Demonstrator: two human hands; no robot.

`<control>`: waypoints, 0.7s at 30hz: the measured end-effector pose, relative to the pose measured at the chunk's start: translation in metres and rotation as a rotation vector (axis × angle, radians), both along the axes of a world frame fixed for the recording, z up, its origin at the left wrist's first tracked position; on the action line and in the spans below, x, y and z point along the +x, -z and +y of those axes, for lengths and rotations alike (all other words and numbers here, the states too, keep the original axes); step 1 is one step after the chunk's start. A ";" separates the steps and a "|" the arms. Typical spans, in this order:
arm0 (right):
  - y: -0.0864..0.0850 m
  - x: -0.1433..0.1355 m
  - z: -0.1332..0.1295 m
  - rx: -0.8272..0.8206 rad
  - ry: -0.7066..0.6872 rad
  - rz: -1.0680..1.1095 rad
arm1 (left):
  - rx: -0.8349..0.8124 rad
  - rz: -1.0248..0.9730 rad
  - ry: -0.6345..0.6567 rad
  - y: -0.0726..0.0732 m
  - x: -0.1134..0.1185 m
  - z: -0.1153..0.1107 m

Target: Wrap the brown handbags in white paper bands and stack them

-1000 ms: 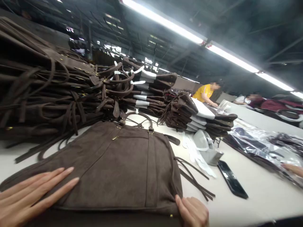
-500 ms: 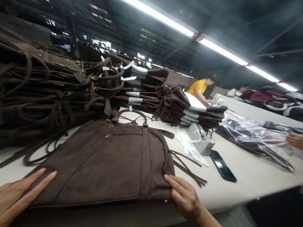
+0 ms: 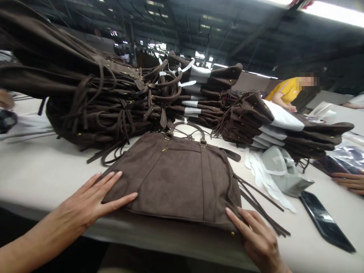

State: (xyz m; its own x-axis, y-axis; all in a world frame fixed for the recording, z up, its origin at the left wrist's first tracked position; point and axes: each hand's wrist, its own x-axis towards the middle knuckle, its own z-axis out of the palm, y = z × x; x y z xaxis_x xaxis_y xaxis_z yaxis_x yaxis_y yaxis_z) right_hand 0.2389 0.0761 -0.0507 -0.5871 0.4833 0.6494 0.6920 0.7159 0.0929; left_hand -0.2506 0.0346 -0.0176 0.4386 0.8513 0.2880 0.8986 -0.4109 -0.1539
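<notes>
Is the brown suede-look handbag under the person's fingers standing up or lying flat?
Lying flat: the brown suede-look handbag has its broad panel facing up, its looped handle extending over the white tabletop.

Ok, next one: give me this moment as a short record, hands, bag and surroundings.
Bag: brown, lying on the table, handle at far side
Left hand: spread on bag's near left corner
Right hand: fingers at near right corner
Right side: phone
Behind: brown bag stacks
Background: person in yellow
</notes>
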 end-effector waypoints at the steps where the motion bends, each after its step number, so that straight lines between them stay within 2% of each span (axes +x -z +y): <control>1: 0.001 0.001 0.000 -0.019 0.013 0.005 | -0.013 0.031 0.032 -0.009 0.006 -0.001; 5: 0.002 -0.002 -0.007 -0.101 0.096 -0.022 | -0.138 0.062 0.254 -0.045 0.027 0.004; 8: -0.007 -0.010 -0.020 -0.080 0.179 -0.071 | -0.291 0.027 0.307 -0.059 0.047 0.015; 10: -0.020 -0.018 -0.032 -0.058 0.202 -0.096 | -0.342 -0.008 0.330 -0.057 0.060 0.025; 14: -0.053 -0.044 -0.046 -0.030 0.096 -0.102 | -0.304 -0.011 0.332 -0.031 0.075 0.041; 16: -0.067 -0.062 -0.040 -0.021 0.020 -0.143 | -0.263 0.000 0.317 -0.019 0.075 0.044; 18: -0.077 -0.078 -0.027 -0.030 0.001 -0.187 | -0.215 0.024 0.314 -0.014 0.073 0.044; 21: -0.081 -0.094 -0.003 -0.027 0.003 -0.225 | -0.140 0.072 0.327 -0.011 0.070 0.042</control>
State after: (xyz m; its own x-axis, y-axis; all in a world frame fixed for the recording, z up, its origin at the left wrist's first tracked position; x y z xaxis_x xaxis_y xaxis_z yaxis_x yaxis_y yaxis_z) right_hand 0.1447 0.0735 0.0301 -0.7145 0.5007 0.4886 0.6580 0.7183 0.2262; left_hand -0.1810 0.0770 -0.0065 0.7092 0.6917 0.1365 0.7050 -0.6964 -0.1341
